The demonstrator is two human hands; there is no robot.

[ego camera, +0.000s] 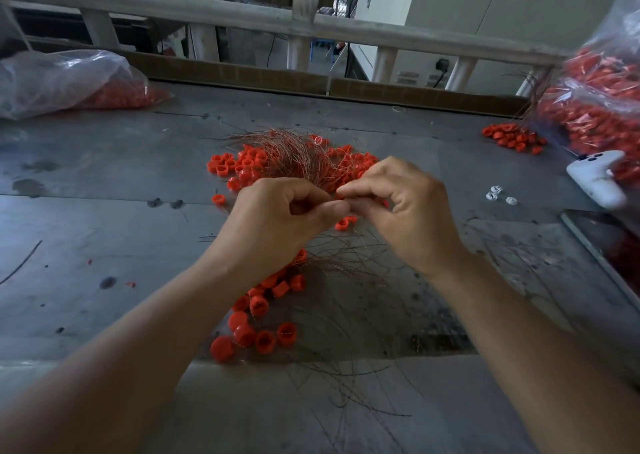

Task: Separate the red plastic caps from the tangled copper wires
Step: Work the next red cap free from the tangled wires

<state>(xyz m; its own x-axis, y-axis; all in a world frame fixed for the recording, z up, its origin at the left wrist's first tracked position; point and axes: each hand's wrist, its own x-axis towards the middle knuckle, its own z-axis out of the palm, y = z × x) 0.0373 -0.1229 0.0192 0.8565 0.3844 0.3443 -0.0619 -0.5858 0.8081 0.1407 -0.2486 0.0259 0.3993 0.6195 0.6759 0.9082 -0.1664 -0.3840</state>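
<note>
Nearest to the person, thin loose wires (346, 394) lie spread on the grey table (104, 176). Just beside them is a small group of red caps (258, 325) with some strands running over it, so I judge that not all of these are free. A little further, the left hand (287, 211) and the right hand (398, 204) meet at their tips, each with fingers curled and thumb and forefinger pinching something small at the near edge of the wire bundle (294, 157); whether it is a cap or a strand, I cannot tell. Beyond the hands the bundle fans out over many more caps, mixed in with them. At the far left a plastic bag (69, 82) holds caps that seem to be without wire, probably the finished ones. At the far right a fuller bag (595, 114) shows caps with wires sticking out, with a small heap of caps (512, 138) beside it, so I think most of the work is not yet done
</note>
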